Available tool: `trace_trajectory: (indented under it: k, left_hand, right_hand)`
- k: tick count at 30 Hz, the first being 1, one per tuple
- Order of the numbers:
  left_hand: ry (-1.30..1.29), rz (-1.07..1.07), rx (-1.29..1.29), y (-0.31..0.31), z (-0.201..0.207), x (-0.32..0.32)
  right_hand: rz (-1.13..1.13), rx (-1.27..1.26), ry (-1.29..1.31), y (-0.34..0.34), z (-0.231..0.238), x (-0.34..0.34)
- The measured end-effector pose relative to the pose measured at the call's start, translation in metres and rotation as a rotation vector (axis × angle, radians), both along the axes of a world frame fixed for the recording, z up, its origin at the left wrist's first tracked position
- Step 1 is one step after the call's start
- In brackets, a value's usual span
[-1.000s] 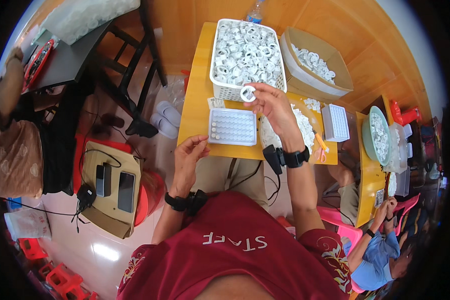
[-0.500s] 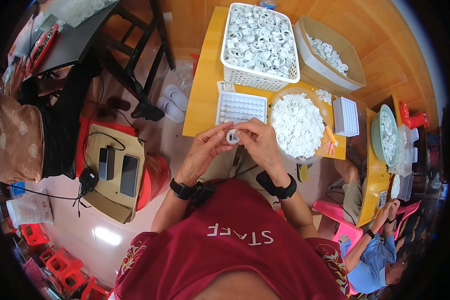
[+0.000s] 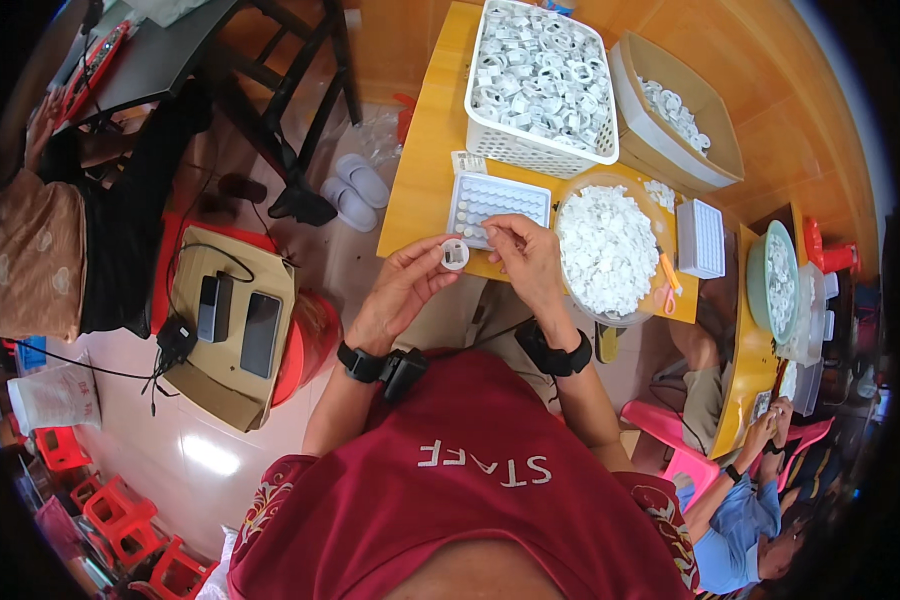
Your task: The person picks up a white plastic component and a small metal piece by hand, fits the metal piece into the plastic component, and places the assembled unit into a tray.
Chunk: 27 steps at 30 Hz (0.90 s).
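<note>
My left hand [image 3: 411, 283] pinches a small round white plastic part [image 3: 455, 254] between thumb and fingertips; a dark opening shows in its face. My right hand [image 3: 526, 262] is a little to the right, apart from the part, thumb and fingers drawn together by the near edge of a white tray [image 3: 542, 204]. Whatever those fingertips may hold is too small to make out. Rows of round pockets fill the tray, with small white pieces in some of them. To its right stands a clear round tub [image 3: 597, 319] heaped with small white plastic pieces [image 3: 610, 245].
A white basket [image 3: 542, 155] of white ring-like parts stands at the back of the yellow table [image 3: 425, 140], beside a cardboard box [image 3: 690, 172]. Orange scissors [image 3: 667, 290] and another white tray [image 3: 700, 238] lie right of the tub. A co-worker [image 3: 735, 525] sits at far right.
My hands have come apart. The left keeps the round part, now turned with its dark opening showing; the right has moved off it toward the tray. The whole view has shifted slightly.
</note>
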<state>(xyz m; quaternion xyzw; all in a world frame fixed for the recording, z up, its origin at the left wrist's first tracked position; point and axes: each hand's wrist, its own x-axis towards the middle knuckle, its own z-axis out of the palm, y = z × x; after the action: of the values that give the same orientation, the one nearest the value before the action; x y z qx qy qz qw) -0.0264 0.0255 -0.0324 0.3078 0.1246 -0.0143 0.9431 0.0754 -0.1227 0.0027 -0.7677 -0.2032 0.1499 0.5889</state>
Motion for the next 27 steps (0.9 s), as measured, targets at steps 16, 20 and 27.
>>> trace_trajectory:
  k: [16,20,27]
  left_hand:
    - [0.012,0.099,-0.031,0.009,0.002,-0.006]
    - [0.013,0.093,-0.037,0.008,0.002,-0.005]
    - [0.008,0.083,-0.041,0.008,0.004,-0.005]
  right_hand:
    - [0.018,-0.327,-0.58,0.037,-0.013,0.01]
    - [0.01,-0.34,-0.591,0.038,-0.017,0.012]
    - [0.014,-0.205,-0.554,0.038,-0.026,0.015]
